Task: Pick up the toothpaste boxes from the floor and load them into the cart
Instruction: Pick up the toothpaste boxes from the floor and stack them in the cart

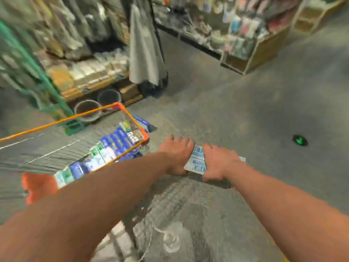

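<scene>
While the orange-rimmed cart (130, 114) sits at the left with blue toothpaste boxes (115, 140) already packed inside, one blue box (143, 123) lies on the floor (245, 114) just past its corner. Further right, the left hand (176, 154) and right hand (220, 162) press together on a pale stack of boxes (196, 160), low over the concrete.

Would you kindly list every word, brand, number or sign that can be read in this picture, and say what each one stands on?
No text can be read here; motion blur smears all of it.
White and blue boxes held between the left hand and right hand: blue print, unreadable.
Boxes in the cart: blurred.
Blue box on the floor beyond the cart: too small.
Green floor marker: a blurred shape, no letters.
Shelf goods: blurred.
</scene>
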`<action>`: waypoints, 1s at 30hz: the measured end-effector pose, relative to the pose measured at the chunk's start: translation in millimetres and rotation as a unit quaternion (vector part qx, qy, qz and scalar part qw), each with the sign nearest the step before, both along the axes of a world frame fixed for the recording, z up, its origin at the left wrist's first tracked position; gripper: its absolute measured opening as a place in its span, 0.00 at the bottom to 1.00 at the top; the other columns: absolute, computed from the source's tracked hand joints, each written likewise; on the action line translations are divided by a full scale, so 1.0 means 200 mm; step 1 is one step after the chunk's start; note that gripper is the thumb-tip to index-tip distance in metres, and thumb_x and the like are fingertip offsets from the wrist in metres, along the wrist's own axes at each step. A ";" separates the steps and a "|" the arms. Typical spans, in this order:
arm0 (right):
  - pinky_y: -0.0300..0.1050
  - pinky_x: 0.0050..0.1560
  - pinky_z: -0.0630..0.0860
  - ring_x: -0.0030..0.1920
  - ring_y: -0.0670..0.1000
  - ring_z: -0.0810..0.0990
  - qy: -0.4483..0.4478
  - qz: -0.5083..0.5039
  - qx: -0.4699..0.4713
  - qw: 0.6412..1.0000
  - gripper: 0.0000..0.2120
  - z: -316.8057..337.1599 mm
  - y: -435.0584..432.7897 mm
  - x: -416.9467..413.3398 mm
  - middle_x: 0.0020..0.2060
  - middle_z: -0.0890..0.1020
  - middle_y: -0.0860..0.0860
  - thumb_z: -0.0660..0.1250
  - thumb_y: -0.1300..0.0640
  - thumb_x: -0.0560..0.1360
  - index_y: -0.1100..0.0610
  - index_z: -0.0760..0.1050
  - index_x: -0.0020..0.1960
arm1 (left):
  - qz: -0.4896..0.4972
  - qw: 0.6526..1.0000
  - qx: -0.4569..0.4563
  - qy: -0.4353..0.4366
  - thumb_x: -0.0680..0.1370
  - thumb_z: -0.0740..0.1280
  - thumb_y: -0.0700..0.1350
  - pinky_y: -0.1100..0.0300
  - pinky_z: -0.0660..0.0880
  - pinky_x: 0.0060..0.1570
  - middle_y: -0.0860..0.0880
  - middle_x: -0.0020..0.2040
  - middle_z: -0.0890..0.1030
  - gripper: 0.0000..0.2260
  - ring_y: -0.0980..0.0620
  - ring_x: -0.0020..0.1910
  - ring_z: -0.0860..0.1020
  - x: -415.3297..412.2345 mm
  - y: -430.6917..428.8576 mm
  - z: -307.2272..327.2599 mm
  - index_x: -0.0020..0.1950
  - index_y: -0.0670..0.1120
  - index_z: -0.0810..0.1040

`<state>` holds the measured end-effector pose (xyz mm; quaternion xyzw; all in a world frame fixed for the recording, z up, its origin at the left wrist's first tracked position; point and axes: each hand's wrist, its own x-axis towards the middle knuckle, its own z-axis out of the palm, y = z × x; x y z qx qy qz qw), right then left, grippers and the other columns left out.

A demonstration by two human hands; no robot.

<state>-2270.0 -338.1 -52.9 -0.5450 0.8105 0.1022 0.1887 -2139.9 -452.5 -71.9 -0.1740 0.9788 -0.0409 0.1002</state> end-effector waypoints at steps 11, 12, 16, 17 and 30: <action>0.57 0.56 0.78 0.60 0.58 0.80 0.018 0.077 -0.093 0.992 0.45 0.40 -0.95 0.94 0.62 0.79 0.53 0.76 0.36 0.54 0.51 0.65 0.65 | 0.040 0.996 -0.081 0.022 0.64 0.72 0.73 0.50 0.73 0.59 0.46 0.61 0.77 0.41 0.43 0.61 0.78 1.02 -0.92 0.46 0.66 0.48 0.69; 0.56 0.57 0.78 0.60 0.58 0.80 0.022 0.078 -0.102 0.992 0.45 0.41 -1.03 1.01 0.62 0.79 0.53 0.77 0.36 0.54 0.51 0.65 0.65 | 0.044 0.995 -0.082 0.021 0.63 0.72 0.72 0.50 0.73 0.60 0.47 0.61 0.77 0.42 0.43 0.61 0.78 1.09 -0.99 0.48 0.67 0.47 0.69; 0.56 0.56 0.75 0.61 0.58 0.79 0.014 0.078 -0.102 0.992 0.44 0.37 -1.32 1.24 0.61 0.77 0.52 0.77 0.37 0.57 0.51 0.63 0.65 | 0.052 0.993 -0.103 0.002 0.63 0.70 0.73 0.51 0.73 0.59 0.49 0.60 0.76 0.43 0.46 0.59 0.78 1.33 -1.27 0.49 0.69 0.48 0.67; 0.56 0.56 0.75 0.61 0.58 0.78 0.012 0.082 -0.100 0.992 0.43 0.35 -1.40 1.28 0.60 0.77 0.52 0.77 0.37 0.57 0.51 0.63 0.64 | 0.058 0.993 -0.105 -0.005 0.64 0.69 0.74 0.51 0.73 0.59 0.49 0.60 0.76 0.44 0.46 0.58 0.77 1.38 -1.33 0.48 0.69 0.48 0.66; 0.58 0.58 0.72 0.65 0.58 0.76 -0.064 0.127 -0.037 0.989 0.44 -0.17 -2.19 1.76 0.64 0.74 0.52 0.77 0.38 0.61 0.52 0.61 0.68 | 0.147 0.983 -0.050 -0.102 0.63 0.71 0.73 0.50 0.70 0.61 0.50 0.59 0.75 0.42 0.47 0.57 0.76 1.89 -2.01 -0.02 0.67 0.48 0.66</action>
